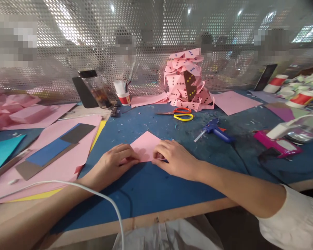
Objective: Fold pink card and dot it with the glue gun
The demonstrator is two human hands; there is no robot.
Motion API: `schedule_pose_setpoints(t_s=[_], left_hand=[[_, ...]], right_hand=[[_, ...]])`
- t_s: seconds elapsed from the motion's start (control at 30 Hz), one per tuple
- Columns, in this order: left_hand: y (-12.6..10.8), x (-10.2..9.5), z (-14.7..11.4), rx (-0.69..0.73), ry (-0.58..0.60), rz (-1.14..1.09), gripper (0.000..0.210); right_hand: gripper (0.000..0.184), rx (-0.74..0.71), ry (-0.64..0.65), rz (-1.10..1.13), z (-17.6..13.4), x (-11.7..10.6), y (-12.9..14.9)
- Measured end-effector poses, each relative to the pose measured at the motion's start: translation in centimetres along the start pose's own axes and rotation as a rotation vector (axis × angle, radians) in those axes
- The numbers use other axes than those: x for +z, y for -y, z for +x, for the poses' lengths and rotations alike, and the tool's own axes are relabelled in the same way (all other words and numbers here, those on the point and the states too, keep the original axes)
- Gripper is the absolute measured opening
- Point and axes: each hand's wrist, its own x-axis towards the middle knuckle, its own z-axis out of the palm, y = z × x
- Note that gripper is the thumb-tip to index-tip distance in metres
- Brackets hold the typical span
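Observation:
A small sheet of pink paper (pixel 146 143) lies on the blue work mat, one corner pointing away from me and a straight edge towards me. It looks folded along that near edge. My left hand (pixel 118 158) is closed on its left end, thumb and fingertips pressed together at the edge. At the right end my right hand (pixel 174 159) pinches the paper between curled fingers and thumb. Both hands partly cover the paper's side corners. Beyond the paper lie scissors (pixel 183 117) with orange and yellow handles. A blue glue gun (pixel 216 132) rests right of my right hand.
A heap of pink dotted paper pieces (pixel 177 81) stands against the perforated metal screen (pixel 151 34). Paper sheets (pixel 65 166) and a lidded bottle (pixel 99 90) are at left. A magenta device (pixel 279 147) sits at right. A white cable (pixel 104 197) crosses above my left forearm.

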Motion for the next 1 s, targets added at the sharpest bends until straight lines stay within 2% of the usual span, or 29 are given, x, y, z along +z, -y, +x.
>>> schedule_pose_setpoints(t_s=[0.47, 0.8, 1.0], left_hand=[[0.8, 0.5, -0.3, 0.187, -0.046, 0.121, 0.010], [1.3, 0.4, -0.6, 0.235, -0.061, 0.174, 0.012], [1.3, 0.4, -0.6, 0.245, -0.055, 0.184, 0.012]], right_hand=[[0.011, -0.038, -0.005, -0.075, 0.0, 0.0, 0.0], [0.016, -0.080, -0.002, -0.160, 0.1, -0.1, 0.1], [0.020, -0.167, -0.012, -0.316, 0.2, 0.0, 0.1]])
